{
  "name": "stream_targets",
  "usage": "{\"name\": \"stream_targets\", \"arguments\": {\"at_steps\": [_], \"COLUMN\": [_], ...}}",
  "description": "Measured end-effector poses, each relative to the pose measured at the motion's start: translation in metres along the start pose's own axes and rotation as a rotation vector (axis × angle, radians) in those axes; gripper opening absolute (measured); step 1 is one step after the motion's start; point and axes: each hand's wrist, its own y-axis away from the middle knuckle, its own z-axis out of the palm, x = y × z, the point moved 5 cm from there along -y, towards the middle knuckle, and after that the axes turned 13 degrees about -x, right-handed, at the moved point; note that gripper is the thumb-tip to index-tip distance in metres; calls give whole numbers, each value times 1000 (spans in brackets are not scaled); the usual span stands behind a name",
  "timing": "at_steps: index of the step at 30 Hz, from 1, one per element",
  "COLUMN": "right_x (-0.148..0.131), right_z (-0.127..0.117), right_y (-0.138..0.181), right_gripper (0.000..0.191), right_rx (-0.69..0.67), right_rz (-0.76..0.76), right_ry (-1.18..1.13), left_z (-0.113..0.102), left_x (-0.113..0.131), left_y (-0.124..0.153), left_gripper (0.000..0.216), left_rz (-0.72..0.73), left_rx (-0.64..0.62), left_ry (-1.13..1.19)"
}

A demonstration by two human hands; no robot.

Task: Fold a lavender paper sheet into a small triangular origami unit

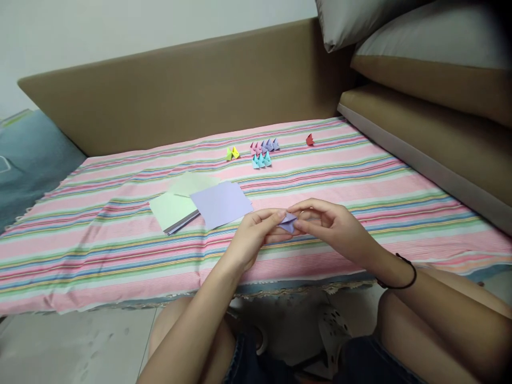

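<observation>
Between my hands, just above the near part of the striped cloth, is a small folded piece of purple paper (287,222). My left hand (262,226) pinches its left side, thumb on top. On the right, the fingertips of my right hand (326,220) grip its other edge. Just left of my hands lies a flat purple sheet (222,204). It overlaps a stack of pale green paper (173,212) with darker sheets beneath, and another pale green sheet (192,184) lies behind.
Small folded paper pieces stand farther back: yellow-green ones (232,153), a pink and purple row (264,146), a light blue row (262,160) and a red one (310,140). Stacked cushions (424,154) rise at right; a brown backrest (192,90) borders the striped cloth (132,256).
</observation>
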Motion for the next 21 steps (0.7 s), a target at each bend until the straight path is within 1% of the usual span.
{"name": "stream_targets", "arguments": {"at_steps": [2, 5, 6, 8, 10, 12, 14, 17, 21], "right_x": [-1, -7, -11, -17, -20, -20, -19, -16, -17], "right_z": [1, -2, -3, -3, -2, 0, 0, 1, 5], "right_y": [1, 4, 5, 7, 8, 8, 7, 7, 5], "right_gripper": [22, 10, 11, 15, 13, 8, 4, 13, 17], "right_rx": [24, 169, 225, 309, 352, 369, 373, 356, 307], "right_rz": [13, -21, -43, -93, -124, -124, -100, -62, -55], "right_ry": [76, 274, 349, 489, 600, 664, 674, 638, 625], "left_z": [2, 6, 6, 7, 5, 4, 5, 5, 5], "left_x": [-3, -5, -5, -4, -3, -1, 0, -1, 1], "left_y": [-2, -3, -3, -3, -2, 0, 0, -1, -1], "left_gripper": [35, 40, 42, 41, 43, 48, 43, 33, 28], "left_rz": [-37, -63, -63, -47, -6, 57, 110, 152, 178], "left_rx": [-33, -63, -61, -17, 75, 160, 202, 247, 269], "left_ry": [16, 51, 52, 13, -77, -180, -265, -357, -414]}}
